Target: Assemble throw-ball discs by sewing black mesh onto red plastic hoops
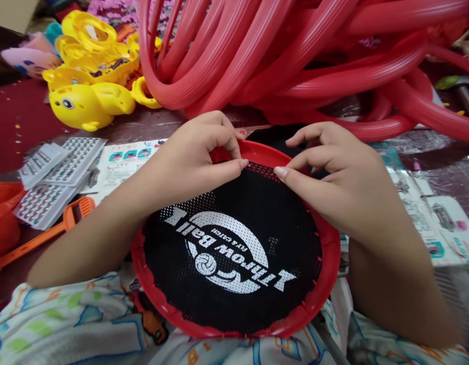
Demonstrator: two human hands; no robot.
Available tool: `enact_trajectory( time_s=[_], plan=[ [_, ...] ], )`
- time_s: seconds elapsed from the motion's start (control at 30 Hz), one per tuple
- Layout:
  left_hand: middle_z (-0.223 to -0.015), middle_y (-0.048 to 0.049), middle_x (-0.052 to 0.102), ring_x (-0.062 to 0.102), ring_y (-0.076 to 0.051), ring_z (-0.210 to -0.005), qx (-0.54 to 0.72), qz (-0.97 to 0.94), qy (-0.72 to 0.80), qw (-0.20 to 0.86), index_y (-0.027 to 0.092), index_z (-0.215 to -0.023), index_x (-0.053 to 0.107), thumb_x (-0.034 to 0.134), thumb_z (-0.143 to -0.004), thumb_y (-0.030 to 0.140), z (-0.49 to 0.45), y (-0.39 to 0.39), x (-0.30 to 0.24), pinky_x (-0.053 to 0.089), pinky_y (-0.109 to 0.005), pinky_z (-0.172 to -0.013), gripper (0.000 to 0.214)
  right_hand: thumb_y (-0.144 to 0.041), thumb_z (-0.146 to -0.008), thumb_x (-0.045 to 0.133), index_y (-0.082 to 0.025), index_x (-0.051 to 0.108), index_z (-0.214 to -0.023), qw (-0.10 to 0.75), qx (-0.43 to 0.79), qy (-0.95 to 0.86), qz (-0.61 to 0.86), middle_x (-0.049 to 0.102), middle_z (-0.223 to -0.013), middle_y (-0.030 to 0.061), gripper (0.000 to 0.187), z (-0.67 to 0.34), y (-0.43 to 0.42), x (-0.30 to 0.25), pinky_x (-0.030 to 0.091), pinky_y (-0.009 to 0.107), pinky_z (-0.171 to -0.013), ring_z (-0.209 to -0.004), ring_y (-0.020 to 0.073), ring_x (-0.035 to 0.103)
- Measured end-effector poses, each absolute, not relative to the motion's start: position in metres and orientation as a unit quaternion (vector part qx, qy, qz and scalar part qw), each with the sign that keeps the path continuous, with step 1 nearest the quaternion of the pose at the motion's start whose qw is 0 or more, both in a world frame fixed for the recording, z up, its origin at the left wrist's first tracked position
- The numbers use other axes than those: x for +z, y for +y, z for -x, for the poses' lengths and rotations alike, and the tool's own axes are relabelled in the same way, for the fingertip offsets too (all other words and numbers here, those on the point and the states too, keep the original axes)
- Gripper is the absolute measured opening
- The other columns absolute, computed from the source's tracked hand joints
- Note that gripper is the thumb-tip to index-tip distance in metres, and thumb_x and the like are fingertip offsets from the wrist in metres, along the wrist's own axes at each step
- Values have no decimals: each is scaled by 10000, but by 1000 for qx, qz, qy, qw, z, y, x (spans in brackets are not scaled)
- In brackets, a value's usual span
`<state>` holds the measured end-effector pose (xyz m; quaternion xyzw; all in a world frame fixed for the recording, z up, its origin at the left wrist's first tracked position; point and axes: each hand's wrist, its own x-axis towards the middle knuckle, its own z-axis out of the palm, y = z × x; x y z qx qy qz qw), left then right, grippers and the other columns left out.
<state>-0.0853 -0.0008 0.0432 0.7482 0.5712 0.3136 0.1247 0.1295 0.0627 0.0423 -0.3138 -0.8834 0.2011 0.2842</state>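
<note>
A round red plastic hoop (pixel 329 263) with black mesh netting (pixel 234 243) stretched across it rests against my lap; white print on the mesh reads "Throw Ball". My left hand (pixel 196 157) grips the far rim, fingers curled over it and thumb pressing the mesh edge. My right hand (pixel 333 177) is beside it on the far right rim, thumb pushing the mesh toward the rim and fingers bent over the edge.
A big pile of red plastic hoops (pixel 295 56) lies just behind. Yellow plastic toys (pixel 90 76) sit at the back left. Grey blister cards (pixel 55 177), an orange plastic handle (pixel 48 233) and printed packaging cards (pixel 439 223) lie on the table.
</note>
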Motion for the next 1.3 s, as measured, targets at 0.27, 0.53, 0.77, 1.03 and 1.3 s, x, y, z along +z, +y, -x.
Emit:
enact_trajectory(
  time_s=[0.27, 0.53, 0.77, 1.03, 1.3],
  plan=[
    [-848, -42, 612, 661, -183, -914, 308, -744, 578, 133, 144, -696, 655, 646, -815, 222, 84, -1, 43, 527, -288, -826, 143, -151, -811, 632, -185, 694, -668, 272, 181, -890, 319, 654, -1061, 44, 159, -128, 61, 40, 503, 364, -929, -1023, 207, 636],
    [-882, -37, 641, 664, -180, -926, 290, -728, 606, 134, 180, -708, 635, 616, -807, 232, 88, -3, 49, 526, -277, -837, 113, -261, -868, 651, -199, 701, -752, 275, 174, -888, 325, 653, -1060, 40, 141, -142, 60, 52, 508, 352, -912, -974, 189, 635],
    [-918, -58, 654, 658, -187, -912, 280, -714, 629, 131, 170, -720, 643, 602, -813, 264, 87, -5, 52, 503, -304, -813, 139, -276, -842, 660, -232, 721, -721, 192, 167, -922, 291, 645, -1088, 36, 142, -147, 60, 49, 493, 425, -951, -1025, 245, 607],
    [-905, -59, 653, 661, -193, -940, 285, -715, 624, 135, 166, -711, 641, 605, -811, 272, 88, -4, 51, 503, -290, -831, 150, -221, -859, 528, -217, 649, -663, 175, 192, -918, 301, 624, -1096, 54, 231, -148, 61, 52, 489, 425, -970, -1051, 243, 601],
    [-874, -39, 629, 646, -171, -891, 275, -720, 625, 124, 150, -695, 648, 621, -821, 275, 86, -8, 55, 465, -265, -727, 180, -188, -796, 563, -202, 643, -638, 178, 216, -905, 321, 624, -1112, 46, 178, -148, 68, 52, 469, 408, -1013, -1120, 222, 587]
  ],
)
